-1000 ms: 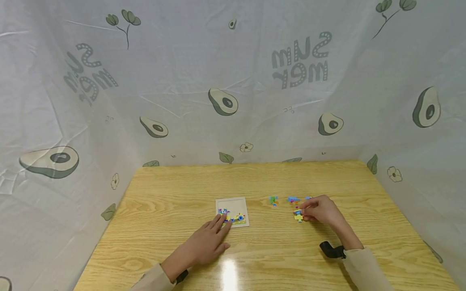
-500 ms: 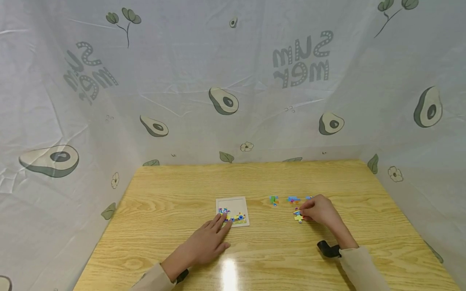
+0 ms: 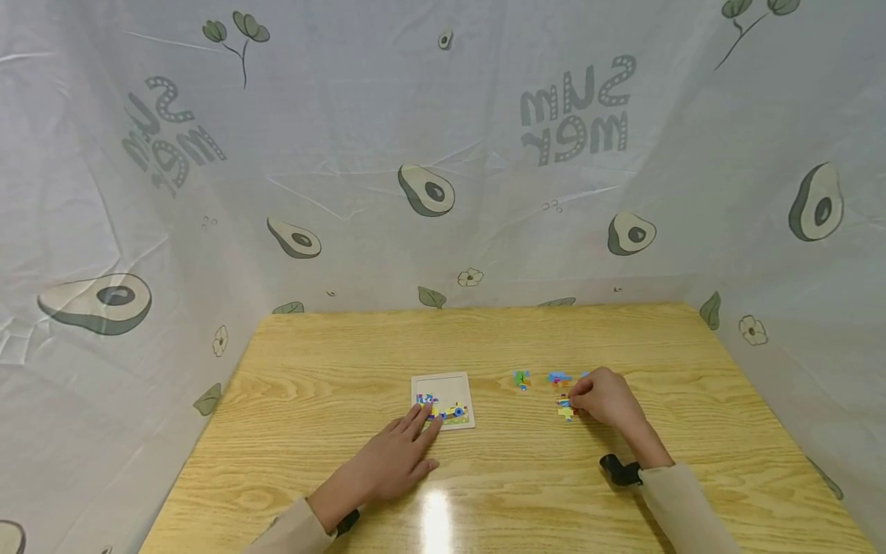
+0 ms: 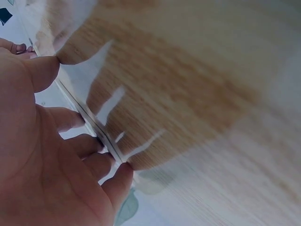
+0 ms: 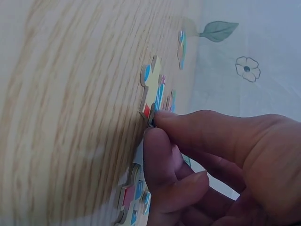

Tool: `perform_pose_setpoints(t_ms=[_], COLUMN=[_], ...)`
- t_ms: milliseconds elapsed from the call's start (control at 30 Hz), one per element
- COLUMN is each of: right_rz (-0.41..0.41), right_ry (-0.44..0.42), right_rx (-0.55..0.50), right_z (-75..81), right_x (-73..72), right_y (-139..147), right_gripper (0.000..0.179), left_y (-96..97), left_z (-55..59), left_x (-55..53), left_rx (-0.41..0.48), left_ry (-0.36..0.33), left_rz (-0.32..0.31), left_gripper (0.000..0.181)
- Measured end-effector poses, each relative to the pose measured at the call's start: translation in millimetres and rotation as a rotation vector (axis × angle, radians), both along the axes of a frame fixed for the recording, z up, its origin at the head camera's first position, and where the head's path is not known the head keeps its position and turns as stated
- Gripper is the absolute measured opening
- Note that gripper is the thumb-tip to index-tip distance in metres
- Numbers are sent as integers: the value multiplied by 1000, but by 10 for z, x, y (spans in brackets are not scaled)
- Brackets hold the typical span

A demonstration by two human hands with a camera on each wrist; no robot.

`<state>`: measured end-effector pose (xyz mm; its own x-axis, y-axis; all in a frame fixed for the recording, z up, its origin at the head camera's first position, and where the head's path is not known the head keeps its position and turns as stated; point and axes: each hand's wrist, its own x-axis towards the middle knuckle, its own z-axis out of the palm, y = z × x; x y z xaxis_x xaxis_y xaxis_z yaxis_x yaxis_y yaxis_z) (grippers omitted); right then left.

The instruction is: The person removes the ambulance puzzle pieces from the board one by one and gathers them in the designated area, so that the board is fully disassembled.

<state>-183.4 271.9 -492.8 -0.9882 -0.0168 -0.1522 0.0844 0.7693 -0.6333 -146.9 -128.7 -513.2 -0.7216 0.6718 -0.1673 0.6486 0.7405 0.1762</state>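
My left hand [image 3: 394, 460] lies with straight fingers over the lower left of a square puzzle board [image 3: 443, 378]; some fitted colourful pieces [image 3: 454, 413] show beside the fingertips, and others are covered. To the right of the board, my right hand [image 3: 604, 396] is at a yellow jigsaw piece [image 3: 566, 414] on the table. In the right wrist view, the thumb and index finger pinch a small tab at the end of this yellow piece [image 5: 151, 87]; the rest of the piece sticks out past the fingertips. The left wrist view shows the left fingertips touching down at a thin edge.
A green jigsaw piece [image 3: 521, 379] and a blue one [image 3: 558, 378] lie behind the right hand's work. Another blue piece [image 3: 584, 375] is partly hidden by that hand. A patterned curtain [image 3: 443, 154] hangs around the wooden table [image 3: 346, 346].
My right hand has shifted slightly left, and the yellow piece at its fingertips has turned a little. The left hand stays in place on the board.
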Motion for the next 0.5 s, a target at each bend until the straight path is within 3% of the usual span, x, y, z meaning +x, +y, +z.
perform_pose_setpoints(t_ms=[500], right_rz=[75], right_ry=[12], right_rx=[22], right_z=[44], right_x=[-6], right_y=[-10], right_gripper=[10], left_y=[-4], left_z=[-22], left_x=[-6], left_rx=[-13], left_ry=[11], left_rz=[-3], left_gripper=[65])
